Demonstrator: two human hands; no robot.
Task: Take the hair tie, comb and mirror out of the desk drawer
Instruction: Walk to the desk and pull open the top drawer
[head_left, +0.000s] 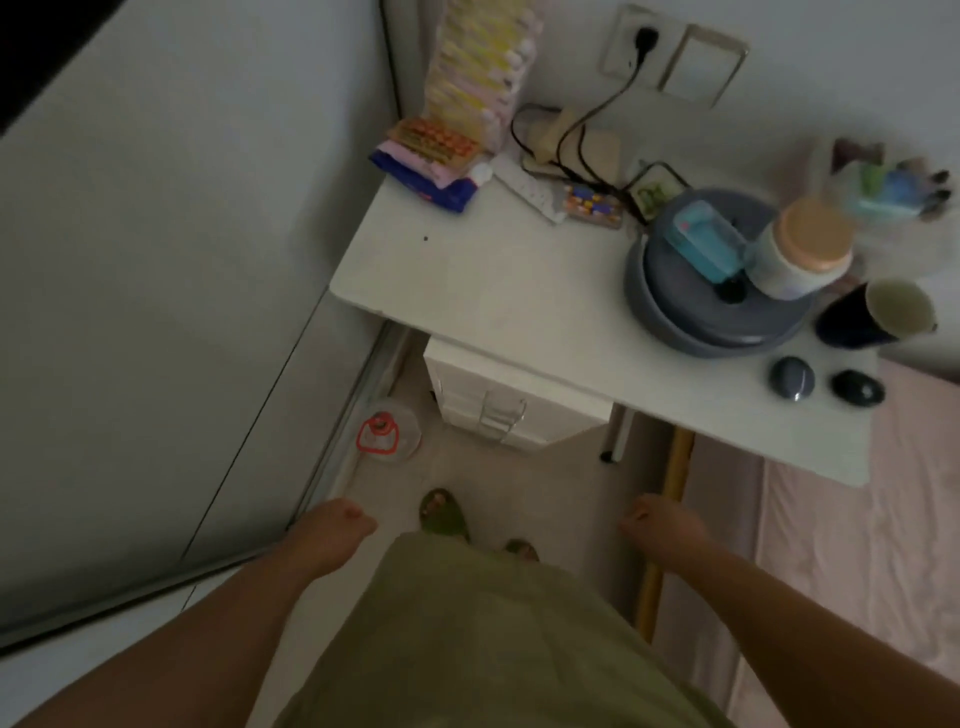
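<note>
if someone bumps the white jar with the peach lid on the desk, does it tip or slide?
The jar probably tips before it slides: it stands tall on the grey round lidded container, not on the desk itself. It leans against a teal box, so a push that way may only shift both. Its weight can't be judged; the contents are not visible.

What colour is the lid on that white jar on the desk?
Pale peach-orange; the lid tops the white jar, seen clearly in the head view.

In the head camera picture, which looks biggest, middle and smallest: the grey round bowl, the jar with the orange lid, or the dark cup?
1. Grey round bowl, clearly biggest.
2. Jar with the orange lid.
3. Dark cup, though it looks close to the jar.
</note>
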